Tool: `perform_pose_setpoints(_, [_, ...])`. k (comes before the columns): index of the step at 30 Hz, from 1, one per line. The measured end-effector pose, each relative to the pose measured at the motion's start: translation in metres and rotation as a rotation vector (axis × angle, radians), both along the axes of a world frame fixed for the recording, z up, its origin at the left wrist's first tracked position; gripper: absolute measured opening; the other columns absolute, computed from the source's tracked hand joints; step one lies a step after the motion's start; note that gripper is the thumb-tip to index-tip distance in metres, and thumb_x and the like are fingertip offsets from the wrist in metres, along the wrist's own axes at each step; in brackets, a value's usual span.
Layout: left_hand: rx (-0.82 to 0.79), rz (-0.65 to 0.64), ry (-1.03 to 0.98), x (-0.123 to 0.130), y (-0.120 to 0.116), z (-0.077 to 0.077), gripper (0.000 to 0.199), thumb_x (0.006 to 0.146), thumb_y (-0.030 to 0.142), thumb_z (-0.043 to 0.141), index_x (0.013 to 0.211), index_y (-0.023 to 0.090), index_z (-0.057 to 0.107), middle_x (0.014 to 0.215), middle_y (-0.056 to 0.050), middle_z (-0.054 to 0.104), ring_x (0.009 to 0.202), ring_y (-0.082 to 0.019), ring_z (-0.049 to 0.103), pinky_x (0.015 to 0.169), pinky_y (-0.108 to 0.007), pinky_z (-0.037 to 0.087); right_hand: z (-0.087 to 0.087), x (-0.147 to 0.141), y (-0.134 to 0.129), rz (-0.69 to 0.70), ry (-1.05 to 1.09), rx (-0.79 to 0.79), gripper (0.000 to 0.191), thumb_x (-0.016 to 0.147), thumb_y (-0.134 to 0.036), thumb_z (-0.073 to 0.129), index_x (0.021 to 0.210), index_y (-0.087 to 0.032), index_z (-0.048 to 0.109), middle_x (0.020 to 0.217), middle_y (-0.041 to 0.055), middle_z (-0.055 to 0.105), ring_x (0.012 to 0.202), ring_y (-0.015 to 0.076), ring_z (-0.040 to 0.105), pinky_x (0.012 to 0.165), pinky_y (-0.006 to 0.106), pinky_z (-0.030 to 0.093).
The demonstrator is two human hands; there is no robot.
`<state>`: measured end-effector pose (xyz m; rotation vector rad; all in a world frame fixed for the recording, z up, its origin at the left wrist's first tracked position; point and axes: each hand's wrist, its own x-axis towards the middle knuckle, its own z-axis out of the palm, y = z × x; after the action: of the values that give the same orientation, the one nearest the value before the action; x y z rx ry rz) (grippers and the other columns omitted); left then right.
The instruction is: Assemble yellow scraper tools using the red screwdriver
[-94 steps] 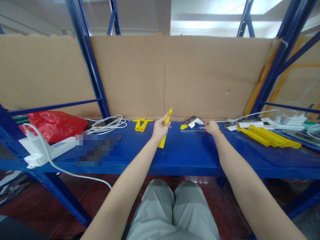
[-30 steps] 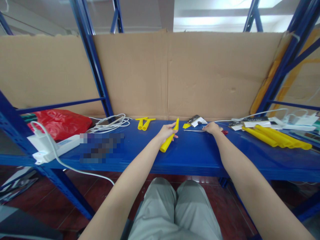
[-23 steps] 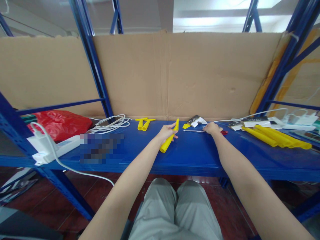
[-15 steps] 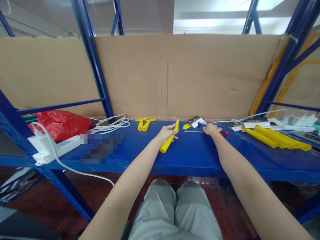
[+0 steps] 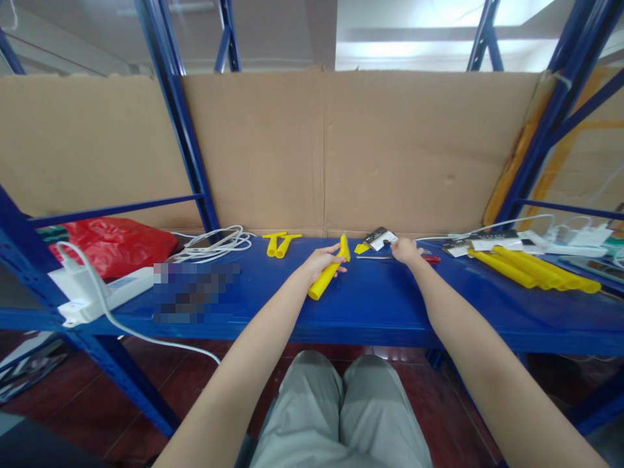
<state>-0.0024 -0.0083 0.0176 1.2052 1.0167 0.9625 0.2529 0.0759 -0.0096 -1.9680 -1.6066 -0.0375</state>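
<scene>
My left hand is wrapped round a yellow plastic tubular handle with an angled head, its round end pointing towards me. My right hand has its fingers curled together at the right edge of a black-and-white card packet; what lies between the fingertips is hidden. Part of a small yellow piece shows beside the packet. Just under the right hand lies a screwdriver with a red handle, its metal shaft pointing left.
Two yellow T-shaped pieces lie at the back left, by coiled white cable. A power strip and red plastic bag are further left. Several yellow tubes lie right. Cardboard stands behind the blue shelf.
My right hand has shifted slightly from over the screwdriver to the card packet's edge. The yellow handle has turned a little in my left hand, showing more of its angled head.
</scene>
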Motion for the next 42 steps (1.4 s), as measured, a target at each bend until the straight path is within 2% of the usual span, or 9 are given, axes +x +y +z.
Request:
perform_pose_setpoints(2, [-0.012, -0.005, -0.003, 0.000, 0.000, 0.001, 0.076, 0.078, -0.003, 0.056, 0.146, 0.020, 0.028, 0.112, -0.016, 0.065, 0.051, -0.011, 0.063, 0.038, -0.018, 0.040, 0.004, -0.008, -0.002, 0.042, 0.098, 0.027, 0.018, 0.080, -0.024, 0.055, 0.089, -0.017, 0.068, 0.103, 0.0144, 0.065, 0.109, 0.0303, 0.054, 0.090, 0.050, 0.041])
perform_pose_setpoints(3, [-0.016, -0.011, -0.008, -0.001, 0.000, 0.001, 0.076, 0.078, -0.003, 0.055, 0.146, 0.020, 0.028, 0.111, -0.016, 0.065, 0.051, -0.011, 0.063, 0.038, -0.018, 0.040, 0.007, -0.014, -0.003, 0.107, 0.145, 0.054, 0.015, 0.080, -0.023, 0.054, 0.085, -0.017, 0.068, 0.098, 0.0127, 0.066, 0.104, 0.0277, 0.057, 0.088, 0.045, 0.043])
perform_pose_setpoints(6, [-0.018, -0.040, -0.043, -0.002, 0.001, 0.002, 0.075, 0.079, -0.002, 0.055, 0.146, 0.021, 0.028, 0.109, -0.015, 0.066, 0.052, -0.012, 0.064, 0.040, -0.018, 0.040, 0.013, -0.034, -0.011, 0.386, 0.269, 0.192, 0.013, 0.080, -0.022, 0.052, 0.074, -0.016, 0.062, 0.084, 0.0086, 0.067, 0.085, 0.0206, 0.061, 0.080, 0.035, 0.047])
perform_pose_setpoints(10, [-0.015, -0.095, -0.087, -0.005, 0.001, 0.003, 0.073, 0.081, 0.001, 0.054, 0.146, 0.023, 0.028, 0.108, -0.014, 0.066, 0.055, -0.011, 0.064, 0.042, -0.018, 0.042, 0.018, -0.060, -0.025, 0.597, 0.383, 0.242, 0.011, 0.079, -0.026, 0.054, 0.072, -0.018, 0.058, 0.079, 0.0052, 0.066, 0.077, 0.0174, 0.060, 0.076, 0.032, 0.047])
perform_pose_setpoints(16, [0.006, -0.231, -0.123, -0.007, -0.002, 0.005, 0.067, 0.083, 0.003, 0.053, 0.144, 0.022, 0.033, 0.109, -0.015, 0.066, 0.059, -0.013, 0.065, 0.044, -0.018, 0.043, 0.022, -0.078, -0.037, 0.796, 0.404, 0.314, 0.017, 0.077, -0.035, 0.056, 0.070, -0.020, 0.056, 0.081, 0.0036, 0.062, 0.082, 0.0180, 0.057, 0.080, 0.033, 0.045])
perform_pose_setpoints(22, [0.005, -0.255, -0.160, -0.008, -0.004, 0.007, 0.068, 0.082, 0.002, 0.052, 0.144, 0.020, 0.033, 0.108, -0.015, 0.065, 0.059, -0.013, 0.065, 0.044, -0.019, 0.043, 0.023, -0.082, -0.040, 0.842, 0.460, 0.318, 0.025, 0.076, -0.043, 0.057, 0.070, -0.020, 0.055, 0.083, 0.0039, 0.059, 0.082, 0.0179, 0.055, 0.079, 0.033, 0.044])
perform_pose_setpoints(31, [-0.009, -0.275, -0.186, -0.010, -0.002, 0.005, 0.070, 0.080, 0.004, 0.059, 0.143, 0.022, 0.034, 0.107, -0.015, 0.065, 0.060, -0.013, 0.065, 0.046, -0.019, 0.044, 0.021, -0.085, -0.042, 0.825, 0.532, 0.282, 0.031, 0.073, -0.051, 0.059, 0.071, -0.020, 0.053, 0.081, 0.0039, 0.059, 0.083, 0.0183, 0.056, 0.072, 0.031, 0.046])
perform_pose_setpoints(36, [0.001, -0.282, -0.175, -0.010, -0.002, 0.005, 0.071, 0.080, 0.004, 0.059, 0.144, 0.022, 0.033, 0.105, -0.014, 0.066, 0.060, -0.012, 0.065, 0.047, -0.018, 0.044, 0.022, -0.086, -0.043, 0.815, 0.531, 0.285, 0.030, 0.072, -0.050, 0.059, 0.071, -0.020, 0.054, 0.082, 0.0046, 0.060, 0.083, 0.0188, 0.056, 0.072, 0.032, 0.047])
perform_pose_setpoints(42, [0.024, -0.255, -0.124, -0.009, -0.003, 0.006, 0.069, 0.081, 0.002, 0.055, 0.144, 0.021, 0.033, 0.106, -0.015, 0.066, 0.059, -0.011, 0.064, 0.047, -0.018, 0.044, 0.019, -0.087, -0.041, 0.779, 0.549, 0.256, 0.028, 0.072, -0.046, 0.060, 0.072, -0.020, 0.050, 0.081, 0.0039, 0.059, 0.074, 0.0172, 0.056, 0.068, 0.033, 0.048])
